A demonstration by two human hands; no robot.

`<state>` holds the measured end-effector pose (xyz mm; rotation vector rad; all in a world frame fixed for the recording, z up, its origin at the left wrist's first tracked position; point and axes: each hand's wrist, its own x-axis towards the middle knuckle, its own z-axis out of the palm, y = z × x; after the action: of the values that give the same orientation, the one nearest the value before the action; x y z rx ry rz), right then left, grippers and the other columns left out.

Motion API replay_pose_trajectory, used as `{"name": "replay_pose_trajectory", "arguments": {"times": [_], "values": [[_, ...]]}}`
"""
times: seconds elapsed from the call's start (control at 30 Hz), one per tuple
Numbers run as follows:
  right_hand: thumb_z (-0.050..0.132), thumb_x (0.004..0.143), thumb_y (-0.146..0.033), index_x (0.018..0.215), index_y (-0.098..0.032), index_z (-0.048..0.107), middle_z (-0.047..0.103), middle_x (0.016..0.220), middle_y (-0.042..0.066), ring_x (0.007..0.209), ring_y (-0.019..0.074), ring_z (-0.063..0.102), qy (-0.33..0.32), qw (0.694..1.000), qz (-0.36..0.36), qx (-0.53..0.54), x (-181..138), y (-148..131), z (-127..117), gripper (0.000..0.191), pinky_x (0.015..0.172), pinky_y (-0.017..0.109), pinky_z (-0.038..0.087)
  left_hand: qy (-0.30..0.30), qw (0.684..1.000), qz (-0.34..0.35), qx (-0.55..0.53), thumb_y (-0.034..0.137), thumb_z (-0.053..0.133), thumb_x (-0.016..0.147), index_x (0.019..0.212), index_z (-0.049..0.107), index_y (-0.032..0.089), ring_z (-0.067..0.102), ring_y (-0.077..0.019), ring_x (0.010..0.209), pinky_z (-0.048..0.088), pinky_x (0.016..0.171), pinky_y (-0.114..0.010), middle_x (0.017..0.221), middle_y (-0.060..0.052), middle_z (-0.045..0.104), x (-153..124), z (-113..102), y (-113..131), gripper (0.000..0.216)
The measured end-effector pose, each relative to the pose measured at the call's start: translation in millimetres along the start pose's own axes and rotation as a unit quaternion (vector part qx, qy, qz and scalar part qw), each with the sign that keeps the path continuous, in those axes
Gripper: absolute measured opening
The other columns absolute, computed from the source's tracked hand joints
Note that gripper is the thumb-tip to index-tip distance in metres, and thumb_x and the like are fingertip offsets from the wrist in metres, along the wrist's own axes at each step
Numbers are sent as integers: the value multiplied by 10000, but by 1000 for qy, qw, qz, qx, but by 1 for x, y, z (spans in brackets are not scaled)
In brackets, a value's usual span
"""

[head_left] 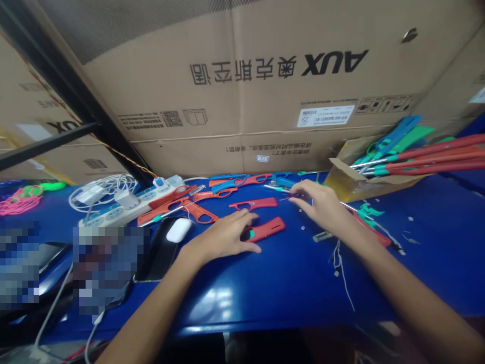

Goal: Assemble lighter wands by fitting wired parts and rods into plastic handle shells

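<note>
My left hand (227, 235) rests on the blue table, its thumb and fingers around the handle end of a red lighter casing half (267, 229). A small green piece shows inside that casing, near my fingers. Just behind it lies a second red casing half (255, 203) with a trigger loop. My right hand (322, 205) is farther right, fingertips drawn together at a small dark part with a thin wire that I cannot make out clearly. Beside those fingertips lies a metal lighter tube (276, 188) with a green end.
Orange casing pieces (200, 212) lie by a white power strip (147, 202). A phone (157, 253) with a white earphone case (179, 230) is at left. An open carton (348, 179) of lighters stands at right, near loose wires (343, 268). Large cardboard (246, 101) walls the back.
</note>
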<state>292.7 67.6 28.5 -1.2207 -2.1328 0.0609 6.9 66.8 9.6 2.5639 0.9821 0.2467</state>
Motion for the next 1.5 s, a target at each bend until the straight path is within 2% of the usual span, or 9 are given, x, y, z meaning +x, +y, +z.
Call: {"name": "replay_pose_trajectory", "arguments": {"times": [0.17,0.33,0.6,0.73,0.87,1.0,1.13,1.27,1.5], "values": [[570,901,-138,999,-193,603,618,1107,92,968,226,648,-163,986,-2,-32,-8,-1,11,117,857,375,533,2,1000,6,16,385,627,928,1180,617,215,631,-244,1095,522,876,-342,1174,-64,626,-1,-6,-5,304],[522,930,-156,1119,-198,625,588,1262,115,1141,251,622,-242,970,-13,-7,-12,-3,6,219,980,420,520,41,998,17,34,392,588,953,1260,575,229,634,-246,1132,528,950,-384,1215,-59,642,0,-4,0,347],[494,907,-131,1457,-258,461,541,1461,74,1357,236,497,-195,978,-75,24,-14,-24,-9,566,1122,449,440,117,992,40,20,434,601,964,1249,572,197,666,-250,1108,545,958,-416,1229,-86,674,4,4,6,372],[557,905,-172,1297,-166,608,693,1245,128,1132,284,659,-212,972,-74,-62,-15,-44,13,395,969,468,520,142,987,70,8,404,583,981,1224,579,188,682,-216,1056,555,914,-365,1185,-71,695,7,10,16,325],[493,974,-218,1066,-139,676,745,1026,126,894,270,718,-200,970,-19,-136,-12,-54,28,220,747,369,512,221,968,83,87,381,564,992,1144,628,203,626,-252,1139,493,977,-436,1245,-76,678,7,6,30,242],[472,993,-408,945,-198,679,750,844,58,746,231,699,-93,982,135,-95,-6,-42,21,298,612,291,399,297,938,129,125,357,592,979,1148,626,216,516,-280,1267,402,1060,-477,1375,-94,593,5,0,39,223],[477,945,-552,669,-217,641,662,612,18,605,199,614,-34,974,220,-38,-1,-24,11,464,566,285,331,205,961,178,54,247,493,1024,1096,626,177,580,-202,1127,473,985,-365,1254,-88,625,6,8,40,167],[484,914,-430,622,-222,627,621,564,20,560,194,564,-55,969,227,-76,1,-19,11,386,550,296,293,91,977,190,30,275,428,1050,1061,641,174,596,-185,1070,494,961,-349,1193,-74,626,10,20,37,236],[446,934,-518,730,-241,704,710,689,64,660,240,644,-72,968,213,-112,0,-25,14,429,563,305,315,89,982,167,1,286,428,1050,1060,660,184,604,-181,1063,504,962,-343,1164,-65,624,11,21,30,253]]}}
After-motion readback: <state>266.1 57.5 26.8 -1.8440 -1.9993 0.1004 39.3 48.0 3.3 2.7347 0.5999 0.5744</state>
